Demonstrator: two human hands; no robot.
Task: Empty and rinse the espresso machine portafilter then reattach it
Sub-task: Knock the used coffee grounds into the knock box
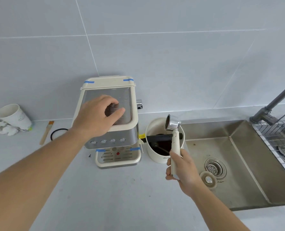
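Nearest us, the right hand is wrapped tight round the cream handle of the portafilter, whose metal head is raised over the knock box and tipped on its side. Dark grounds show inside the basket, so by my reading the emptying is not done yet. The knock box stands just right of the espresso machine, its black bar running across a bed of old grounds, right beneath the portafilter head.

Over the machine, the left hand is cupped around a small dark object on the top plate; whether it is truly gripping it I cannot tell, and what the object is stays unclear. The portafilter is off the machine, so detaching looks finished; knocking out, rinsing and locking back in all seem still to come.

Room to move: right of the knock box the sink lies open, drain uncovered and a loose stopper beside it, with the tap angling in from the far right. It's a short, clear swing from box to sink. A wire rack hems the sink's far side. Left of the machine on the table lie a brush, a black ring and a paper cup, well clear. Behind everything, plain tiled wall.
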